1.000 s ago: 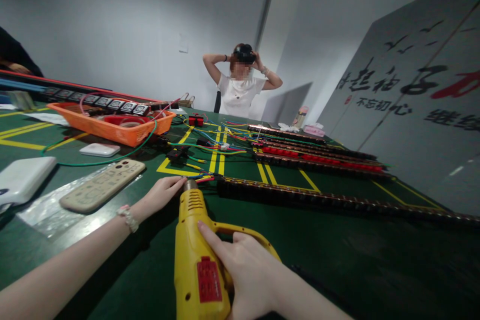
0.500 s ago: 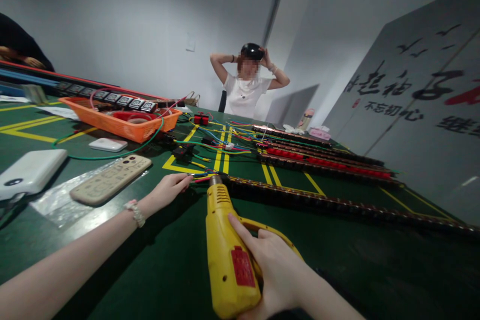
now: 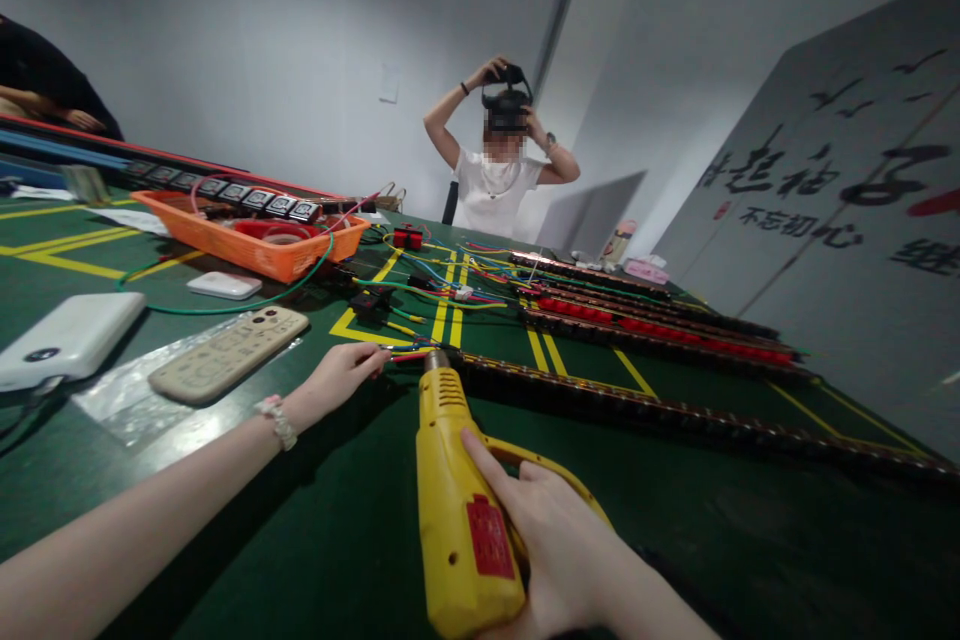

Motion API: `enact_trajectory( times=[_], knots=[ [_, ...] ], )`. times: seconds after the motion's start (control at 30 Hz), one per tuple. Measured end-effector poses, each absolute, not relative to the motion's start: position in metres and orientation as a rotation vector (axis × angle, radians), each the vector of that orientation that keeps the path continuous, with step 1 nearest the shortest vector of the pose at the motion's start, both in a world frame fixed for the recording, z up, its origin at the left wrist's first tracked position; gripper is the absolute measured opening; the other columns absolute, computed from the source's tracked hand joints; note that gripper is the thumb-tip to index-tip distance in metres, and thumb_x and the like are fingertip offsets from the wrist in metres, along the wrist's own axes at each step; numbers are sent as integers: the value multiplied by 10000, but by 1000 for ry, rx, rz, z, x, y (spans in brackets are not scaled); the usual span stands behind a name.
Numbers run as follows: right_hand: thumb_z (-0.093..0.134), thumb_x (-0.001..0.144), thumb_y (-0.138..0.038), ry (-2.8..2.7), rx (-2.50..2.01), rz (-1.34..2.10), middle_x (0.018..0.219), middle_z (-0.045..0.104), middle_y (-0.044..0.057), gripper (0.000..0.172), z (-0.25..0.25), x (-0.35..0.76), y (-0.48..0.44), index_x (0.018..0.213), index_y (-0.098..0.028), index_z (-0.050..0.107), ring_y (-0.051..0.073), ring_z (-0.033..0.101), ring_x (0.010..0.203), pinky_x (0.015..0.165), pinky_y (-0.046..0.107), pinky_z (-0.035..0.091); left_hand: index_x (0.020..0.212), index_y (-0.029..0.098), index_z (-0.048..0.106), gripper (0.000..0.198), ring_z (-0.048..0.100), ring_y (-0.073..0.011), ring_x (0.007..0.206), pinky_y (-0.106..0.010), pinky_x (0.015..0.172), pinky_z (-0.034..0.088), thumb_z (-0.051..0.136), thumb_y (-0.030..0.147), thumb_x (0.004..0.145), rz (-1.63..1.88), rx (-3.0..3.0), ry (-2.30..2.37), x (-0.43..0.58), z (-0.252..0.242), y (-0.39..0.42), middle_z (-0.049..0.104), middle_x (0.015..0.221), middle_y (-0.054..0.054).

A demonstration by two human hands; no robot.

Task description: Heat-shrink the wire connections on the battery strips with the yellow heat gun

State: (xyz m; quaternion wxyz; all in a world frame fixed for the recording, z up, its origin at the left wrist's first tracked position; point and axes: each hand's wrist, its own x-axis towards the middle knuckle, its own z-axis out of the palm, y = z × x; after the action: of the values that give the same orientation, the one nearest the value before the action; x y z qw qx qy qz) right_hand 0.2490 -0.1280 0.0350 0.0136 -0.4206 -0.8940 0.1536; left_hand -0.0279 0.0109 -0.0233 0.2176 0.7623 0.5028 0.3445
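In the head view, the thin wires [image 3: 409, 356] are pinched at their free ends between the closed thumb and fingers of the left hand [image 3: 345, 375], the nearer one, and are stretched rightward from the fingertips toward the dark strip [image 3: 570, 388], roughly in line with its long axis. The yellow heat gun [image 3: 454, 500] is clasped by the right hand [image 3: 551, 520], its nozzle [image 3: 436, 360] pointed away from the wearer, across the wires. The wrapped fingers and grip are mostly hidden, and whether the wires are touched by the nozzle cannot be told.
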Motion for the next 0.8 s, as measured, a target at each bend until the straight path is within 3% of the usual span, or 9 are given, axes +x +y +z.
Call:
enact_trajectory(
  times=[0.8],
  knots=[
    [684,367,-661,-2873,-1171,412,970,622,100,1383,40,225,-126,1416,-144,-53,238,565,681,713,331,363,704,151,560,452,507,-138,629,-235,593,356,330,518,834,977,2054,1400,-28,-26,12,576,664,-13]
  ],
)
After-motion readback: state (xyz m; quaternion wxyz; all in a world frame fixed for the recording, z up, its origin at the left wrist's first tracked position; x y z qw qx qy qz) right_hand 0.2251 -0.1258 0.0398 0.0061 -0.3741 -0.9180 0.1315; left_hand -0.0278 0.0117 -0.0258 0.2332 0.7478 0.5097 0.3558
